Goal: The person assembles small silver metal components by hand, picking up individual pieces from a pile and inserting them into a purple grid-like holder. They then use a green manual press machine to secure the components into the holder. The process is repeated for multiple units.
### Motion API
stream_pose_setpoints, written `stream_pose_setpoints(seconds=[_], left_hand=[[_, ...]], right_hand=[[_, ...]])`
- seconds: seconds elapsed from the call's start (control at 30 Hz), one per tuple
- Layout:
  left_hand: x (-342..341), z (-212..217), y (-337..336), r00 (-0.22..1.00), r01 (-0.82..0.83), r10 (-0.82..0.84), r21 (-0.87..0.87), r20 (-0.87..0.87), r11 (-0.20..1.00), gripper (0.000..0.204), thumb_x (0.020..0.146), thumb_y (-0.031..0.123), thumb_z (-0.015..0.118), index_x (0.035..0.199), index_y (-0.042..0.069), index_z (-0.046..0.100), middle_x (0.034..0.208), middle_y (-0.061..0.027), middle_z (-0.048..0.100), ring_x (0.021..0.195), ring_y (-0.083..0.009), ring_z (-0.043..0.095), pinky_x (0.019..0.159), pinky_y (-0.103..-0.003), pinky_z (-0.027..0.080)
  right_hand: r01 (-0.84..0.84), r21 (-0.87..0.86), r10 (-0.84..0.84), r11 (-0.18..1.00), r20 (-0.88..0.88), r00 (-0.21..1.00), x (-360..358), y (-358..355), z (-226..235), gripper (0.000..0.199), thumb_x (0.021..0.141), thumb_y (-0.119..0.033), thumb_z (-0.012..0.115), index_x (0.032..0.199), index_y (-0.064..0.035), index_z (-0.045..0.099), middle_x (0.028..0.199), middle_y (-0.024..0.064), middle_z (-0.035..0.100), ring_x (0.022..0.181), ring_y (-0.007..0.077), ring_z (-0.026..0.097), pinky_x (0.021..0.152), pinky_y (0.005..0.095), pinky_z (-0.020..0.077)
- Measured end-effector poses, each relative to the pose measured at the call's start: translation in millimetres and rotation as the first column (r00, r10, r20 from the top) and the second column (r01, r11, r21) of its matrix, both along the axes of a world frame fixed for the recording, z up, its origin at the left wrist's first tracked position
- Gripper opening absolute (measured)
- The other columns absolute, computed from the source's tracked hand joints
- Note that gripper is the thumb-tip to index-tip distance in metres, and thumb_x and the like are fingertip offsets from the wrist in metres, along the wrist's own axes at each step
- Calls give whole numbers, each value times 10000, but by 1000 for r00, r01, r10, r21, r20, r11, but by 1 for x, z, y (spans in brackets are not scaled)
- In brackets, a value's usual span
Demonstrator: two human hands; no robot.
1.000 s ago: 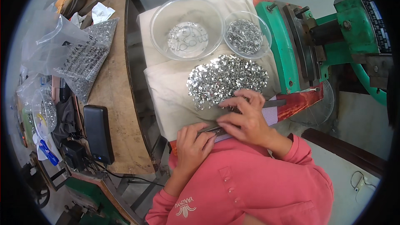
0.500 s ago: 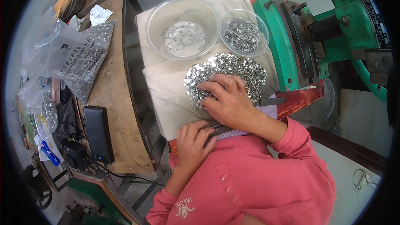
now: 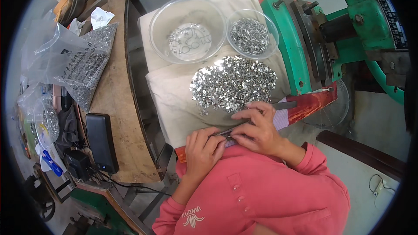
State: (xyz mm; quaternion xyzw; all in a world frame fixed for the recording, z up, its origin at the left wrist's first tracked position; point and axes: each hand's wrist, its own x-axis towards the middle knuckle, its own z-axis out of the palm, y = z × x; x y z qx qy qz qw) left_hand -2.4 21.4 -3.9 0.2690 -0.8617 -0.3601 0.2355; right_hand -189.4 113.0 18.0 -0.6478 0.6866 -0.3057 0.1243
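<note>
Head view shows two bare hands close to each other, low down by a pale cloth [image 3: 167,100]. The left hand [image 3: 200,147] is clamped on a dark bar [image 3: 226,132], with its fingers bent over the far side and its thumb on the near side. The right hand [image 3: 264,132] bends its fingers to the same bar, just right of the left hand, with thumb and fingertips near each other (I cannot tell if a tiny bit is pinched there). Just past the right hand, a big heap of shiny metal bits [image 3: 235,82] lies on the cloth. Beyond the heap, farther from both hands, sit a big clear tub [image 3: 162,24] with a few bits in it and a small clear tub [image 3: 274,32] with lots of thin shiny bits. Up and to the right of the right hand stands a green machine [image 3: 283,52]. Well left of the left hand, a wooden counter [image 3: 126,135] holds a black box [image 3: 102,141] and a clear bag [image 3: 87,63] of metal bits.
</note>
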Motion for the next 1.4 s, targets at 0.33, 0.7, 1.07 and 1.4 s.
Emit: stream_pose_setpoints(seconds=[0.33, 0.7, 1.07, 1.4], left_hand=[[-1, 1, -3, 999, 26, -26, -11, 24, 1000, 204, 713, 102, 781, 877, 108, 659, 1035, -44, 644, 908, -246, 593, 749, -376, 414], [1, 4, -4, 1000, 16, -16, 23, 10, 1000, 251, 719, 107, 794, 926, 88, 652, 1038, -51, 638, 902, -257, 598, 741, -382, 427], [3, 7, -4, 999, 41, -39, -65, 33, 997, 217, 743, 136, 756, 924, 88, 645, 1046, -51, 620, 914, -246, 585, 770, -380, 444], [-15, 5, 1, 998, 59, -57, -117, 15, 991, 175, 787, 148, 718, 913, 66, 629, 1000, -48, 593, 921, -226, 567, 797, -355, 442]], right_hand=[[25, -55, -33, 998, -148, 989, -10, -29, 2, 159, 667, -190, 811, 811, -217, 749, 1151, -28, 640, 1165, 301, 458, 990, 427, 291], [-99, -128, 56, 987, -305, 951, -5, -72, -7, 111, 721, -215, 705, 765, -121, 667, 1203, 10, 601, 1232, 259, 455, 1009, 430, 300], [-124, 14, 124, 992, -229, 966, -2, -59, 3, 123, 699, -165, 752, 808, -194, 704, 1230, 1, 595, 1250, 291, 427, 1002, 464, 299], [-137, 85, 153, 987, -231, 961, -5, -67, 16, 143, 703, -161, 772, 808, -130, 681, 1257, 17, 587, 1252, 312, 426, 1019, 480, 283]])
